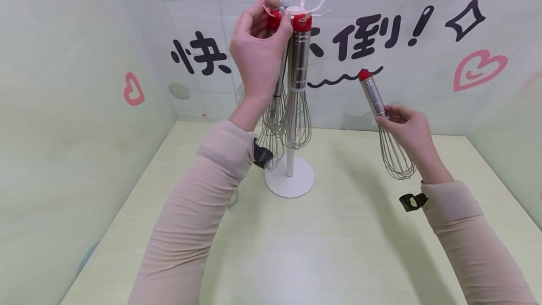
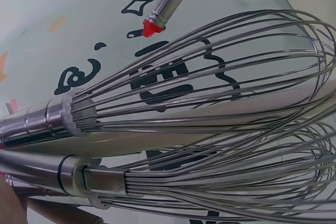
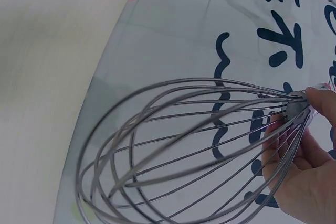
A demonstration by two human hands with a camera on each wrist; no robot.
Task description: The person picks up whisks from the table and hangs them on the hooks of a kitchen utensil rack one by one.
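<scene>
A white stand [image 1: 292, 185] with a round base and a ring of hooks holds several hanging whisks. At its top, my left hand [image 1: 257, 55] pinches the red end of a steel whisk [image 2: 37, 166] with a dark ring on its handle. Beside it hangs a red-capped whisk [image 1: 301, 55], wires down. Off to the right, my right hand [image 1: 408, 128] grips another red-capped steel whisk [image 1: 372, 93] low on its handle, just above the wires. That whisk tilts, red cap up and leftward, apart from the stand. The right wrist view shows its wire loops [image 3: 173, 145] and my thumb at the collar.
White hooks [image 1: 315, 8] spread at the stand's top right. A brown end [image 1: 272, 1] and a pale blue end [image 1: 285, 2] show behind my left fingers. The pale table [image 1: 338, 248] meets printed walls at the back and sides.
</scene>
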